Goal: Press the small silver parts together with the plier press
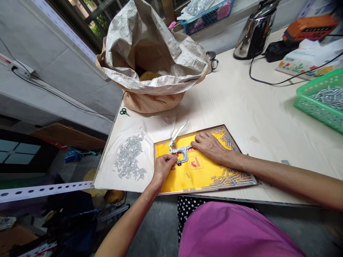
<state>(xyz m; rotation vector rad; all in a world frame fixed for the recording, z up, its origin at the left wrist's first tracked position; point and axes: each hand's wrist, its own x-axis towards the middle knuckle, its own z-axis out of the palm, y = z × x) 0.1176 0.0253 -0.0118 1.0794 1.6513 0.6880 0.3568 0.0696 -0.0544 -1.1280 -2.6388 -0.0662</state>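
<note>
Grey hand-press pliers (pixel 184 149), like those for snap fasteners, stand over a shallow tray (pixel 171 182) lined in yellow, their silver lever raised. My right hand (pixel 210 145) lies over the tray, its fingers closed on the end of the pliers' frame. At the jaw, beside a small red part, my left hand (pixel 163 167) pinches with thumb and forefinger; whatever is between the fingertips is too small to make out. Short metal tubes (pixel 230 178) lie along the tray's right side, and a single tube (pixel 187 175) rests near its middle.
Left of the tray is a heap of metal tubes (pixel 130 157) on white cloth. Behind stand a large open woven sack (pixel 155 101) and green scissors (pixel 124 111). A green basket (pixel 316 103) of metal pieces, a kettle (pixel 250 35) and a black cable (pixel 276 84) occupy the right.
</note>
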